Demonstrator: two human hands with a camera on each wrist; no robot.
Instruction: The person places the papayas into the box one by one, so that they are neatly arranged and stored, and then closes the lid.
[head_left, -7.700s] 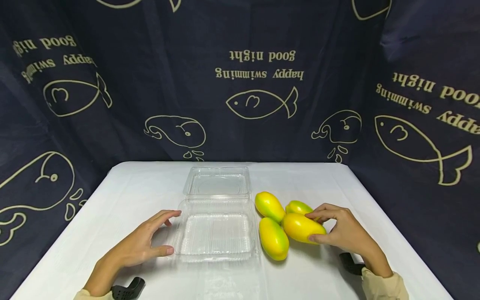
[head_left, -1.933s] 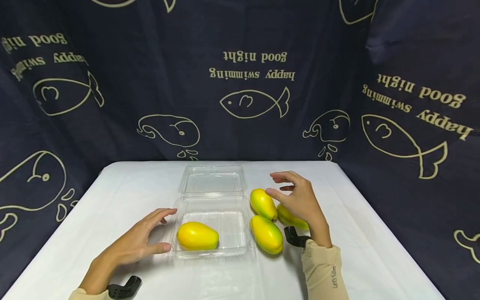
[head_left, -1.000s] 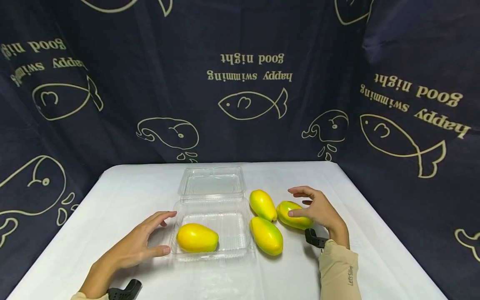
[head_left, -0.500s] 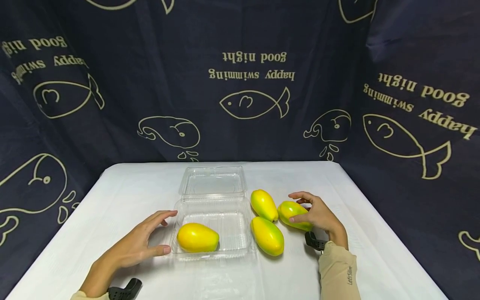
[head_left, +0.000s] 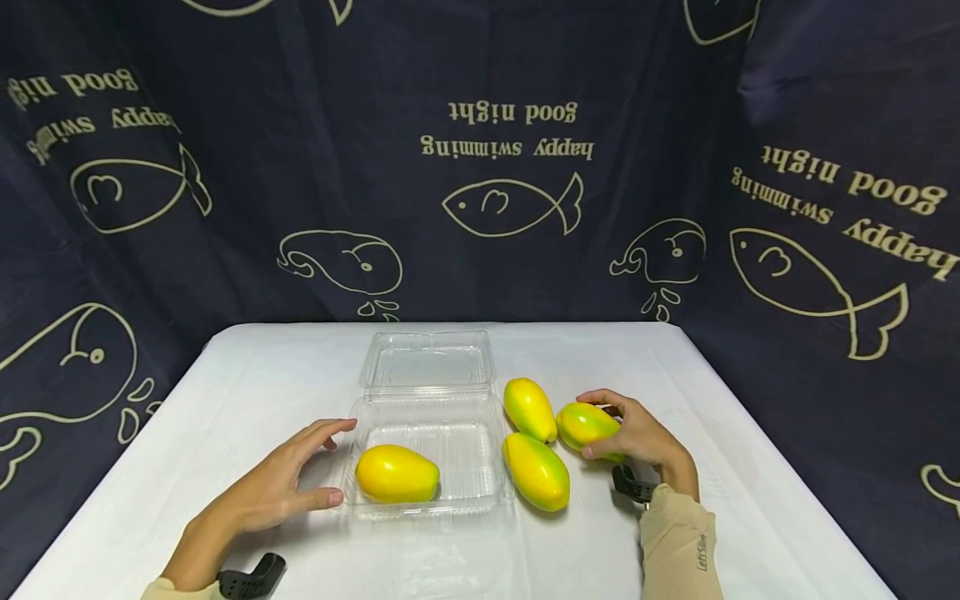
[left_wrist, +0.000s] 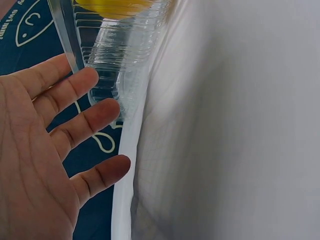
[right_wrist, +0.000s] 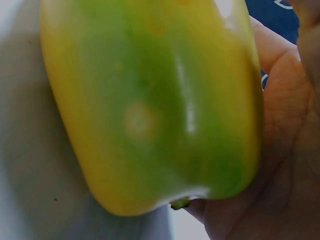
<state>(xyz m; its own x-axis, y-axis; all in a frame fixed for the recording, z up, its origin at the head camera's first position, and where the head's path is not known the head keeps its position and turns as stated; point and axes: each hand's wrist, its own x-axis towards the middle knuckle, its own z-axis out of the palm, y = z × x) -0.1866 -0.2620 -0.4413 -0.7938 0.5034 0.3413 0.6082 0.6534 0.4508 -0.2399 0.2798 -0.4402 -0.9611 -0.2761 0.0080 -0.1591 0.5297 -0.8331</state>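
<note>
Clock = head view, centred on the tray, 12 = far side.

Curtain (head_left: 517,283): dark blue, wraps 9 through 12 to 3, pale fish and whale outlines, "happy swimming / good night" printed upside down.

Table (head_left: 300,367): white top.

Box (head_left: 429,392): clear plastic, hinged, unfolded flat on the table. Tray (head_left: 472,462) is the near half, lid (head_left: 429,360) lies at 12.

Left hand (head_left: 279,487): at 9, fingers and thumb relaxed and well spread, holding nothing. Fingertips right by the tray's edge; can't tell if they touch.

Right hand (head_left: 641,433): at 3, curled partway round the held fruit (head_left: 585,423), thumb on its near side, fingers over the far side. Can't tell if that fruit is off the table.

Right sleeve (head_left: 678,542): beige, dark lettering, at 4. Left sleeve (head_left: 180,591): beige, at 8, cut off by the frame.

Fruits: four, yellow with green patches. Near fruit (head_left: 537,472): between 3 and 4, just outside the tray. Boxed fruit (head_left: 397,473): on its side in the tray, toward 8, narrow end pointing to 3. Far fruit (head_left: 529,409): at 2, near end close to the held one, contact unclear.

Black wrist units: left unit (head_left: 253,577) at 8, right unit (head_left: 632,485) between 3 and 4.

Stem (right_wrist: 180,203): short, on the held fruit's end, right wrist view.
</note>
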